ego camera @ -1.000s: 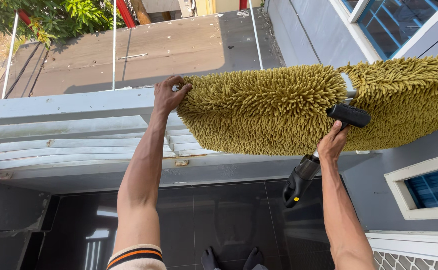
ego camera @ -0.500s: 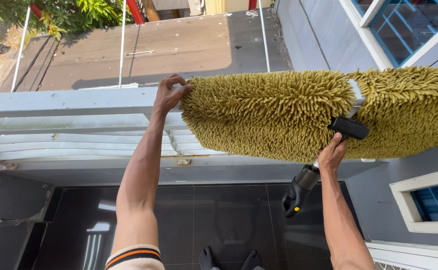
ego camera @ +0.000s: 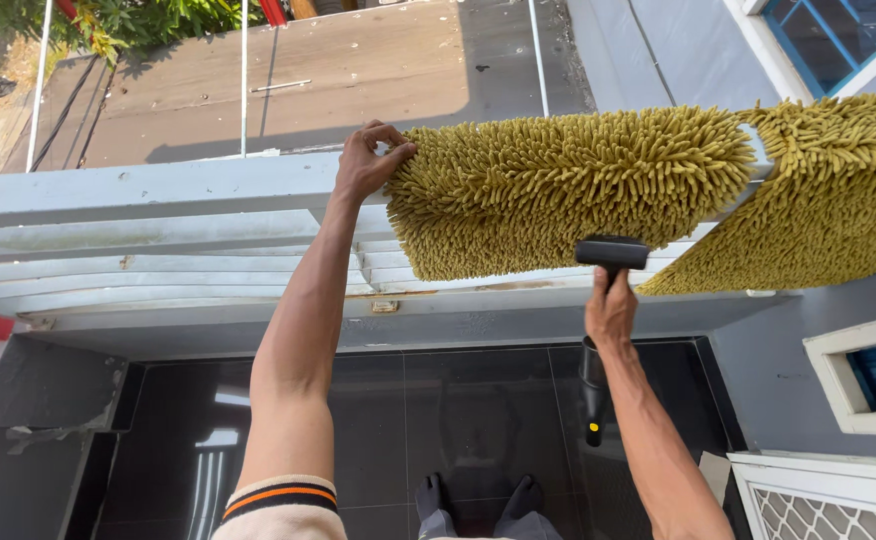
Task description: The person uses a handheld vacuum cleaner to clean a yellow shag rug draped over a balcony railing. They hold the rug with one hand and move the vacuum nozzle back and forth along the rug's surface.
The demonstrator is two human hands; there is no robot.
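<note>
Left hand (ego camera: 366,160) had its fingers clenched on the edge of the shaggy mustard-yellow mat (ego camera: 568,190) draped over the white railing (ego camera: 148,190). Right hand (ego camera: 610,312) gripped a black handheld brush (ego camera: 603,300) just under it.

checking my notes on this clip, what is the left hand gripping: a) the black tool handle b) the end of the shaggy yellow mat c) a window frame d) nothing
b: the left hand grips the end of the shaggy yellow mat draped over the railing, while the right hand holds the black tool.
</note>
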